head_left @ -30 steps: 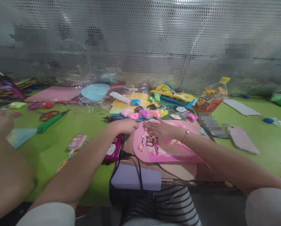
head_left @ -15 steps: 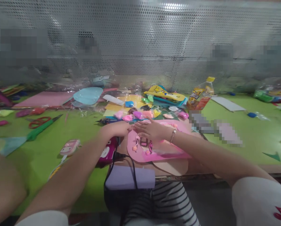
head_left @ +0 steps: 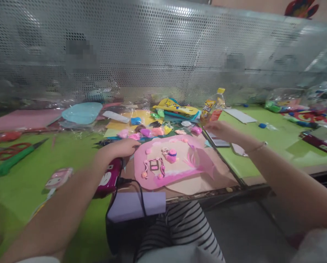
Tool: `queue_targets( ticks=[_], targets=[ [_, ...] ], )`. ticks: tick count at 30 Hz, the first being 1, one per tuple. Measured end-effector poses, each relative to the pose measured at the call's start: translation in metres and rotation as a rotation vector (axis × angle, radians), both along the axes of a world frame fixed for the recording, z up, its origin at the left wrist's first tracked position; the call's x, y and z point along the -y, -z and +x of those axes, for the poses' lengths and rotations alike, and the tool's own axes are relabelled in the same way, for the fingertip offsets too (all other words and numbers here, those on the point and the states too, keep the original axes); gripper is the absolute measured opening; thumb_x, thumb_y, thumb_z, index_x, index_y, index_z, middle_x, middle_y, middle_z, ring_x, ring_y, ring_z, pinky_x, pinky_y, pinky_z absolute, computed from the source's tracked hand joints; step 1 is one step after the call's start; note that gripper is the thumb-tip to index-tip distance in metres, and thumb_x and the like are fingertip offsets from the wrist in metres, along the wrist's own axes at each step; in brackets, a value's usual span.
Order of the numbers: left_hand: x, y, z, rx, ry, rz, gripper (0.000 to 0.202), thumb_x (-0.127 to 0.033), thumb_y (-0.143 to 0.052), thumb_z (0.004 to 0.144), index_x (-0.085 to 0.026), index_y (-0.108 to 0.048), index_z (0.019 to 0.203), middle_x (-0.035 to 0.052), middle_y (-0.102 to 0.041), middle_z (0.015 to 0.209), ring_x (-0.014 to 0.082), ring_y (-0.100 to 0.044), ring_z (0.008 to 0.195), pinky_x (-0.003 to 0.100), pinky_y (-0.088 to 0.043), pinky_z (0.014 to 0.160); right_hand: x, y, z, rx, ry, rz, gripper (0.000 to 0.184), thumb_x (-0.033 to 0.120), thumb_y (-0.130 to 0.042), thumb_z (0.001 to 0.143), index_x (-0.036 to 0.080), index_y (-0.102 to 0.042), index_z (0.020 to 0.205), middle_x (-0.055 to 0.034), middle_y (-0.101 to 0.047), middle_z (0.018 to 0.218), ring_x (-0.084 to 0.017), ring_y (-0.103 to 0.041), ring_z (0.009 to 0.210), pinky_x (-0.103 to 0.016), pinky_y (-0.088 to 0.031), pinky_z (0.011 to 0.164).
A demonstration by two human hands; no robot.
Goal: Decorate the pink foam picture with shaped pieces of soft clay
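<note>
A pink craft board [head_left: 141, 184] lies flat on the table in front of me, with a pale middle, small clay pieces and a pink and blue clay snail [head_left: 171, 155]. My left hand [head_left: 126, 147] is at its upper left corner, fingers bent together; what is between them, if anything, is hidden. Beyond the board's right side, my right hand [head_left: 221, 130] hovers, fingers stretched out and somewhat blurred, just in front of a tilted drink bottle [head_left: 211, 109] with a yellow cap. Partly under this hand lies a phone-like flat slab [head_left: 220, 140].
Several bags of coloured clay [head_left: 145, 132] line the board's far edge. Green-handled scissors [head_left: 15, 159] and a pink device on a cable [head_left: 59, 178] lie left. A purple packet [head_left: 107, 180] and black cable [head_left: 141, 197] sit by my left forearm. A perforated metal screen [head_left: 152, 47] stands behind.
My right hand has lifted off the board and moved right toward the bottle, uncovering the snail. My left hand stays by the board's upper left corner. The view has turned to the right.
</note>
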State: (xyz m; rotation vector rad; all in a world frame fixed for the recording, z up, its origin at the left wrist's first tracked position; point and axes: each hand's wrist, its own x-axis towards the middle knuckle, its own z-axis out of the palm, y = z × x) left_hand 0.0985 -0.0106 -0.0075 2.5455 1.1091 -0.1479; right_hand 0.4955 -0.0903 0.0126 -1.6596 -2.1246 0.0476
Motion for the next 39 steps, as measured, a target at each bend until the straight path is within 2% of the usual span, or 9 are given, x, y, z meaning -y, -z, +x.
queue_targets(
  ticks=[3, 6, 9, 15, 23, 26, 32, 36, 39],
  targets=[
    [-0.001, 0.004, 0.005, 0.075, 0.053, 0.011, 0.039, -0.025, -0.040, 0.076, -0.024, -0.063, 0.108, 0.0034, -0.062, 0.123, 0.0205, -0.058, 0.105, 0.028, -0.043, 0.091, 0.028, 0.034, 0.003, -0.048, 0.031, -0.105, 0.024, 0.024, -0.053, 0.079, 0.018, -0.068, 0.097, -0.0080, -0.070, 0.087, -0.021, -0.065, 0.076, -0.033, -0.052, 0.071],
    [0.000, 0.006, 0.007, 0.132, 0.122, -0.052, 0.038, -0.034, -0.037, 0.085, -0.026, -0.060, 0.113, 0.0026, -0.059, 0.128, 0.0199, -0.055, 0.112, 0.030, -0.040, 0.096, 0.049, 0.068, -0.015, -0.137, 0.031, -0.139, 0.034, 0.028, -0.050, 0.082, 0.022, -0.061, 0.114, -0.0080, -0.067, 0.105, -0.022, -0.063, 0.093, -0.035, -0.053, 0.082],
    [0.001, 0.005, 0.006, 0.147, 0.117, -0.049, 0.040, -0.041, -0.034, 0.088, -0.025, -0.059, 0.116, 0.0050, -0.057, 0.130, 0.0208, -0.053, 0.116, 0.031, -0.039, 0.098, 0.059, 0.087, -0.027, -0.242, 0.037, -0.120, 0.044, 0.031, -0.048, 0.084, 0.024, -0.050, 0.127, -0.0102, -0.056, 0.125, -0.023, -0.056, 0.112, -0.039, -0.050, 0.092],
    [0.003, 0.000, 0.003, 0.112, -0.011, -0.036, 0.044, -0.027, -0.046, 0.075, -0.021, -0.054, 0.118, 0.0070, -0.060, 0.122, 0.0215, -0.059, 0.103, 0.030, -0.047, 0.084, 0.068, 0.088, -0.025, -0.519, 0.051, -0.122, 0.037, 0.045, -0.059, 0.077, 0.019, -0.065, 0.102, -0.0138, -0.055, 0.116, -0.025, -0.061, 0.102, -0.035, -0.057, 0.081],
    [0.005, -0.001, 0.004, 0.180, -0.068, -0.087, 0.016, -0.021, -0.056, 0.065, -0.022, -0.063, 0.079, -0.0009, -0.069, 0.086, 0.0169, -0.065, 0.080, 0.023, -0.049, 0.070, 0.093, 0.069, -0.010, -0.568, 0.121, -0.239, 0.034, 0.041, -0.064, 0.070, 0.019, -0.071, 0.094, -0.0118, -0.064, 0.114, -0.027, -0.061, 0.105, -0.036, -0.053, 0.087],
    [-0.005, -0.015, -0.019, 0.240, -0.229, 0.031, 0.018, -0.019, -0.053, 0.068, -0.021, -0.065, 0.081, 0.0009, -0.070, 0.088, 0.0189, -0.065, 0.082, 0.027, -0.050, 0.074, 0.100, 0.067, 0.002, -0.513, 0.228, -0.268, 0.032, 0.039, -0.060, 0.068, 0.020, -0.073, 0.090, -0.0100, -0.069, 0.107, -0.027, -0.064, 0.097, -0.034, -0.053, 0.081],
    [-0.021, -0.054, -0.105, 0.406, -0.734, 0.401, 0.027, -0.012, -0.049, 0.076, -0.012, -0.065, 0.098, 0.0082, -0.069, 0.102, 0.0186, -0.062, 0.092, 0.032, -0.046, 0.089, 0.106, 0.075, 0.025, -0.406, 0.459, -0.267, 0.033, 0.048, -0.057, 0.061, 0.029, -0.075, 0.081, -0.0033, -0.073, 0.097, -0.031, -0.064, 0.094, -0.041, -0.051, 0.080],
    [-0.015, -0.055, -0.148, 0.454, -0.922, 0.463, 0.026, -0.016, -0.053, 0.078, -0.007, -0.065, 0.099, 0.0086, -0.069, 0.098, 0.0179, -0.061, 0.088, 0.035, -0.046, 0.089, 0.112, 0.070, 0.024, -0.446, 0.529, -0.253, 0.023, 0.047, -0.059, 0.061, 0.039, -0.074, 0.076, -0.0020, -0.072, 0.098, -0.031, -0.063, 0.095, -0.044, -0.047, 0.083],
    [-0.010, -0.050, -0.164, 0.492, -0.991, 0.466, 0.026, -0.016, -0.053, 0.078, -0.006, -0.066, 0.098, 0.0068, -0.069, 0.092, 0.0169, -0.061, 0.083, 0.035, -0.048, 0.087, 0.118, 0.075, 0.033, -0.516, 0.605, -0.215, 0.017, 0.041, -0.064, 0.057, 0.042, -0.072, 0.072, -0.0071, -0.070, 0.100, -0.035, -0.060, 0.096, -0.050, -0.042, 0.083]
  ],
)
